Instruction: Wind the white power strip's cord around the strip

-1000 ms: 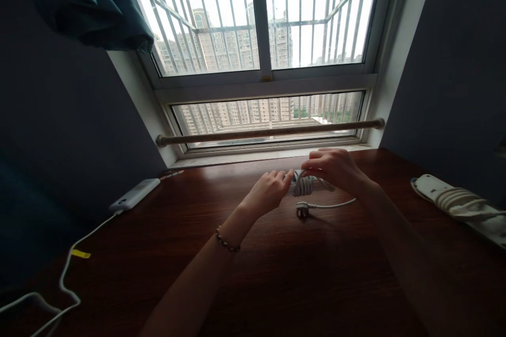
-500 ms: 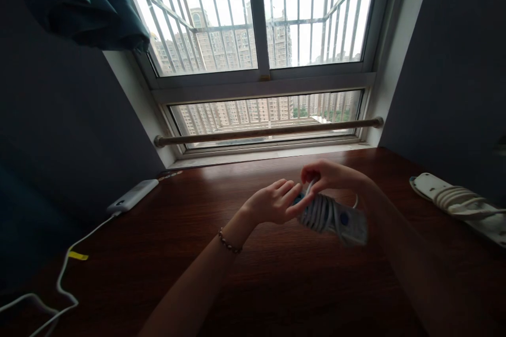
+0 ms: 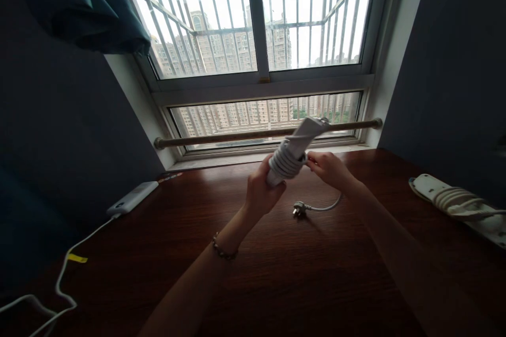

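Counting two power strips [image 3: 294,147], one plug [image 3: 298,210], two hands.

The left hand [image 3: 259,189] now grips the lifted strip [image 3: 294,150] upright; the plug [image 3: 298,209] is back on the desk [image 3: 276,274].

White power strip [image 3: 297,143], cord-wrapped, tilted in the air; plug [image 3: 298,210] on the desk.
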A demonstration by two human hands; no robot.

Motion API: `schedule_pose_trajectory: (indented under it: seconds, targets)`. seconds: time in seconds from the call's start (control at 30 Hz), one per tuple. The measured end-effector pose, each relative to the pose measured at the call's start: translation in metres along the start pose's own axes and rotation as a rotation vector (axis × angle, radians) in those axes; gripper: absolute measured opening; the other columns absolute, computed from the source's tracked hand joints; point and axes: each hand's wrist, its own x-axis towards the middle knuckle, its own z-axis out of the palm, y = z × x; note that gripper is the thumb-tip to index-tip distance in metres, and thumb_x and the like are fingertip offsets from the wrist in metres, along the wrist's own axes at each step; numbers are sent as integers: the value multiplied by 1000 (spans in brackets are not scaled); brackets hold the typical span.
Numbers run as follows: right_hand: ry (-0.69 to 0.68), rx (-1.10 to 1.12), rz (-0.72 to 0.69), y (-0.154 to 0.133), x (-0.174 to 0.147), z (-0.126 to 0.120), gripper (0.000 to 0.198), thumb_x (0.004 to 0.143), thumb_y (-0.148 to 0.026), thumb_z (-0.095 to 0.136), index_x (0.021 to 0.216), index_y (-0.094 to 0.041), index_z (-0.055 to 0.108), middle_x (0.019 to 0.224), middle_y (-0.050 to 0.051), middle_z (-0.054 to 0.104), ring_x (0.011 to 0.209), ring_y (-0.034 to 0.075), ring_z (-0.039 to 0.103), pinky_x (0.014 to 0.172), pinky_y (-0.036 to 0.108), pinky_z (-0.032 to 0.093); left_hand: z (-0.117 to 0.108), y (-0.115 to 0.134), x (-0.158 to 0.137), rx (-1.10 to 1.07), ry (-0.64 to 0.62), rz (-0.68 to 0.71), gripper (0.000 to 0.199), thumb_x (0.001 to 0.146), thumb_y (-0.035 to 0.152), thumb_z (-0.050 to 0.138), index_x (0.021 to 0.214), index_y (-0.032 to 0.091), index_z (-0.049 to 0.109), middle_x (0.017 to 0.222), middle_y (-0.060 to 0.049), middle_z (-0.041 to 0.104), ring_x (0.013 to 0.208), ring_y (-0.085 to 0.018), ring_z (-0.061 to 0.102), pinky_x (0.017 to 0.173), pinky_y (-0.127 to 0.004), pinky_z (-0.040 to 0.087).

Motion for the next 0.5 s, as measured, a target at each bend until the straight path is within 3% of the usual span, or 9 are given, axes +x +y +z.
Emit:
schedule_pose_trajectory:
  seconds: [0.07,0.13,0.3,0.4,0.5]
  targets:
    - [8,-86,49,4,2,6,23,87,-34,46,85,-18,63,73,8,62,68,21,55,56,29,26,-4,-4,6,-133,93,-178,35,59,21,64,93,15,59,70,3,60,63,-12,51,59,-23,43]
    - [6,-126,86,6,4,9,24,88,-32,46,85,-17,64,75,9,64,70,22,57,55,28,25,-6,-13,13,-188,153,-253,24,59,24,64,81,15,57,63,3,55,58,-10,47,53,-21,39]
    - [-28,-130,78,-9,-1,0,23,87,-30,48,79,-17,66,74,7,65,71,18,58,56,26,27,-2,-42,23,-294,160,-419,27,62,31,57,82,12,55,64,-1,58,54,-12,53,49,-24,42]
    - [27,-266,-28,-33,-11,-11,27,89,-34,46,74,-18,61,69,5,62,64,17,56,53,27,24,3,-47,25,-323,75,-500,30,63,31,51,83,9,55,66,-5,60,55,-15,57,49,-27,45]
    - [79,-443,-251,-54,-21,-22,23,90,-28,45,73,-17,56,69,3,60,62,18,55,52,29,20,8,-42,25,-287,-23,-536,29,61,28,51,82,9,55,66,-6,60,57,-17,58,51,-28,45]
